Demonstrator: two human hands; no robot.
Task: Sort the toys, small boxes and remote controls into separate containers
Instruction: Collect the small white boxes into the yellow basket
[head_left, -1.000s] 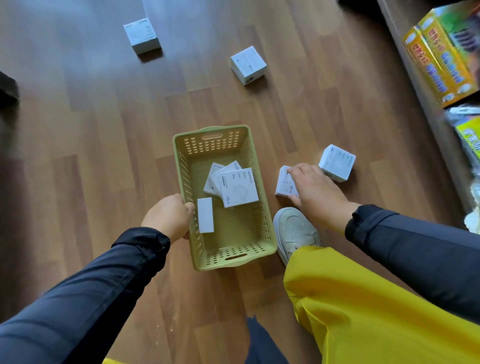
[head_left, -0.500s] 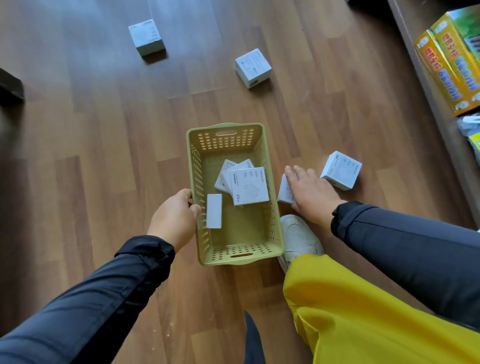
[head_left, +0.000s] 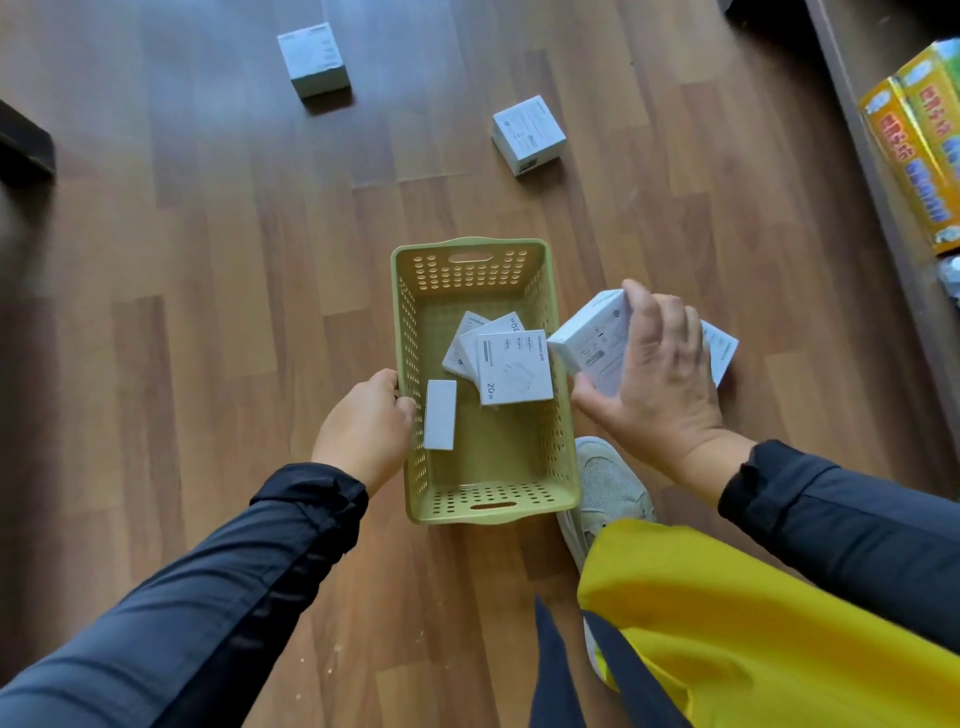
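Four small boxes (head_left: 514, 366) are lying in the green basket (head_left: 470, 506); the right hand (head_left: 657, 384) is pinching a fifth box (head_left: 592, 338) just beside it, the left hand (head_left: 363, 428) is gripping the rim, and three boxes (head_left: 529, 134) are waiting beyond on the floor (head_left: 208, 260).

Wooden floor (head_left: 208, 312) carries a green basket (head_left: 563, 415) and three scattered white boxes (head_left: 314, 57) (head_left: 529, 134) (head_left: 722, 351)

Both arms reach forward in dark sleeves. The left hand (head_left: 363, 431) sits low on the near left, its fingers curled round a rim. The right hand (head_left: 657, 379), raised on the right, has its fingers spread, clasping something between fingers and thumb.
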